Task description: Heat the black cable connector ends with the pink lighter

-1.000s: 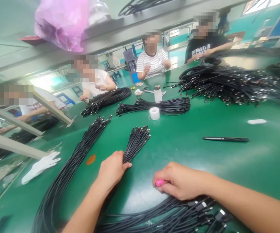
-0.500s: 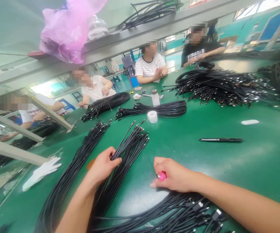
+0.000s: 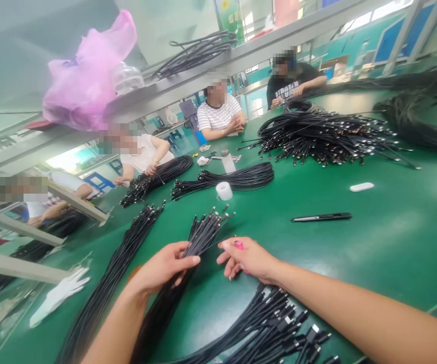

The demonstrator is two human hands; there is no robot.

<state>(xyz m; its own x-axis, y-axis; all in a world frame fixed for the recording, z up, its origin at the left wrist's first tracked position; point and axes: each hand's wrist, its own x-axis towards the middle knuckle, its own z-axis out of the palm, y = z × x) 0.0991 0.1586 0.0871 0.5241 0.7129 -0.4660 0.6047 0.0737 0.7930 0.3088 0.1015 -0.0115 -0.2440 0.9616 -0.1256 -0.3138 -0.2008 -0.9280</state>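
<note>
Pink bag (image 3: 86,86) upper left, white glove (image 3: 59,297) lower left, tape roll (image 3: 224,191) mid-frame, black tool (image 3: 320,217) right of center.

**Green table, cable-laden**

Across the table (image 3: 411,242): heap of black connector cables (image 3: 324,136) far side, coiled black cable bundles (image 3: 237,179) mid-table, fanned black cable bundle (image 3: 203,232) near edge. Among them, white tape roll (image 3: 224,191), plastic bottle (image 3: 226,161), slim black tool (image 3: 320,217), white glove (image 3: 59,298). Overhead on metal shelf (image 3: 218,86): black cable coil (image 3: 195,53), pink plastic bag (image 3: 85,86).
</note>
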